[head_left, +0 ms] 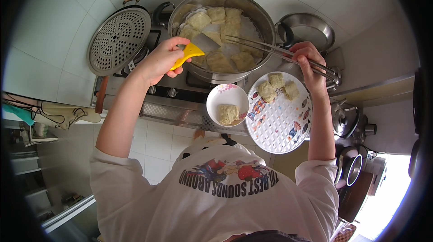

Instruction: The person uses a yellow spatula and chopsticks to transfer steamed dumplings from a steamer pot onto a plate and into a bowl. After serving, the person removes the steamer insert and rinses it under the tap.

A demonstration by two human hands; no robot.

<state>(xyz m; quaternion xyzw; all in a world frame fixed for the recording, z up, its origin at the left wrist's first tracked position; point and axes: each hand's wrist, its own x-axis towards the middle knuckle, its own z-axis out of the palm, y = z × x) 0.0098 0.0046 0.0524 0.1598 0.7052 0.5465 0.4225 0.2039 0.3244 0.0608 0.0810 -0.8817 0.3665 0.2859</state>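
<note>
My left hand (pixel 163 59) is closed round the yellow handle of a scraper (pixel 191 51), whose grey blade points down among the pieces in a large steel steamer pot (pixel 264 14). My right hand (pixel 312 68) grips a pair of long metal chopsticks (pixel 266 48). Their tips reach over the middle of the pot; whether they touch a piece I cannot tell. Several pale, square steamed buns (pixel 219 62) lie in the pot on a white liner. One more bun (pixel 228 114) sits in a small white bowl (pixel 228 92) below the pot.
A white patterned plate (pixel 275 129) with three pale buns (pixel 267 92) stands right of the bowl. A perforated steamer tray (pixel 121 39) leans at the left by a wooden handle (pixel 102 95). An empty steel pan (pixel 311 30) sits behind my right hand. Stove knobs (pixel 172 92) face me.
</note>
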